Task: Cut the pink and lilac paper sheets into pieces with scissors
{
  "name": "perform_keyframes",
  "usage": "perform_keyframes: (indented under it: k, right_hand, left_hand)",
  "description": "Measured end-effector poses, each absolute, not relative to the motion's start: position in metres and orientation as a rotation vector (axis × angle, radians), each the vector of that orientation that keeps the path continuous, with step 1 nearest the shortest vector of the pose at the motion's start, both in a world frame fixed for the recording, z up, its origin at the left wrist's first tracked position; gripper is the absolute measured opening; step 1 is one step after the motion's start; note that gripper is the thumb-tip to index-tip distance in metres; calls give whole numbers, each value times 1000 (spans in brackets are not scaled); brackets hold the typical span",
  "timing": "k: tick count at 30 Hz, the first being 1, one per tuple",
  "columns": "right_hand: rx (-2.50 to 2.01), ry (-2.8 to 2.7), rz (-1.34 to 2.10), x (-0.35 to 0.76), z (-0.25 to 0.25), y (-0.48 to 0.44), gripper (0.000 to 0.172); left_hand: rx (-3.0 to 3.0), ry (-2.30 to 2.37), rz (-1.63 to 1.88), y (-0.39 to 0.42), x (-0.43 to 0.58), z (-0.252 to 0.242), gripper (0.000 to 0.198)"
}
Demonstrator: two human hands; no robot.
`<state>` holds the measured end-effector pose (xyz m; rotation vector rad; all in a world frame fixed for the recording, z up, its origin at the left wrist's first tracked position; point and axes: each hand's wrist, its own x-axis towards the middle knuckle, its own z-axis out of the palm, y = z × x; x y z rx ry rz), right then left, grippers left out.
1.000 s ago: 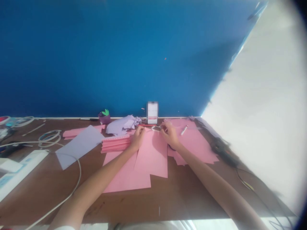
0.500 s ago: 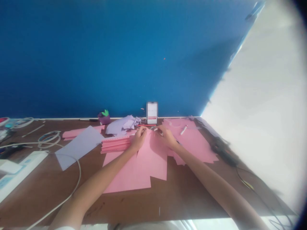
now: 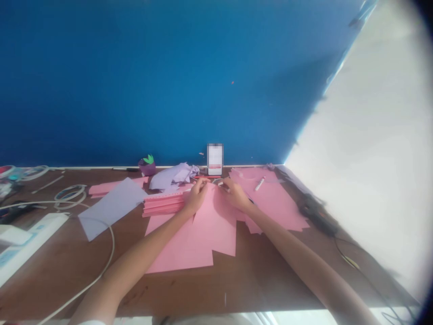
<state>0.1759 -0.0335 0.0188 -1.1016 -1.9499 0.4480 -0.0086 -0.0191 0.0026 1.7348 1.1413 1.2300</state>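
A pink sheet of paper (image 3: 218,223) lies over another pink sheet (image 3: 181,250) on the brown desk. At its far edge, my left hand (image 3: 196,197) is closed, with thumb and fingers pinching the paper. My right hand (image 3: 237,195) is close by on the right, its fingers curled at the paper's far right edge. Beside those fingertips is a small white piece, too small to name; what this hand grips is hidden. Pleated pink paper (image 3: 163,204) lies just left of my left hand.
A phone (image 3: 215,159) stands against the blue wall. More pink sheets (image 3: 277,205) with a white marker (image 3: 260,183) lie to the right. Leftward are a lilac sheet (image 3: 113,207), crumpled lilac paper (image 3: 171,178), a purple cup (image 3: 147,168), tape rolls, a power strip (image 3: 37,243) and a loose cable.
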Motion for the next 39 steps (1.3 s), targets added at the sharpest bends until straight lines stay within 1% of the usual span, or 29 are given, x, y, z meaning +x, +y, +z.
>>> perform_keyframes:
  k: [5, 9, 11, 18, 24, 27, 29, 32, 34, 39]
  right_hand:
    - [-1061, -1953, 423, 174, 23, -38, 26]
    - [-979, -1973, 401, 174, 29, -41, 17]
    - [-967, -1956, 407, 174, 28, -40, 15]
    - [-1043, -1842, 466, 177, 20, -33, 17]
    - [-1162, -1727, 468, 186, 22, -29, 27]
    - [-1236, -1660, 445, 197, 27, -23, 29]
    - [-1280, -1590, 417, 208, 32, -18, 30]
    - [-1348, -1428, 394, 232, 41, -10, 24]
    - [-1398, -1283, 407, 252, 47, -5, 27]
    - [-1517, -944, 284, 314, 54, 4, 31]
  left_hand:
    - [1744, 1149, 1224, -19, -9, 2, 19]
    - [1727, 1133, 1213, -18, -9, 0, 20]
    - [1719, 1123, 1210, -18, -8, 0, 20]
    - [1687, 1168, 1244, -21, -8, 5, 21]
    - [1597, 1186, 1266, -18, -9, 0, 21]
    - [1590, 1175, 1272, -16, -10, -3, 22]
    - [1589, 1186, 1285, -16, -10, -4, 23]
    - [1582, 1205, 1300, -16, -10, -2, 24]
    - [1581, 1203, 1303, -17, -9, -2, 24]
    - [1581, 1196, 1319, -15, -10, -3, 23]
